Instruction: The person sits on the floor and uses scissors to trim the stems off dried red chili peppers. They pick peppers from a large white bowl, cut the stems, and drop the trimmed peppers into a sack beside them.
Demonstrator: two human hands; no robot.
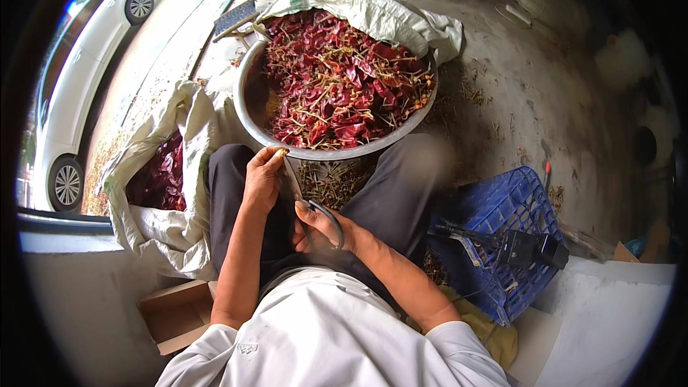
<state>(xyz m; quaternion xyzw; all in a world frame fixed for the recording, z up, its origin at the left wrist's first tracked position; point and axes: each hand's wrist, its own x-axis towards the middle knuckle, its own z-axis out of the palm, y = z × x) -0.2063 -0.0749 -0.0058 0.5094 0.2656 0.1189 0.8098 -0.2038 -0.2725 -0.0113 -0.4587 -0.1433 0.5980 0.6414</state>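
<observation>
Well, from where I'm standing, the left grip (264, 183) is pinched together on a small brownish piece (284, 153), too small to make out, held at its fingertips beside the near rim of the metal basin (344, 153). The right grip (315, 231) is wrapped around the scissors (328, 213), blades angled toward the left one. Dried red peppers (344, 79) lie heaped in the basin, beyond both grips.
</observation>
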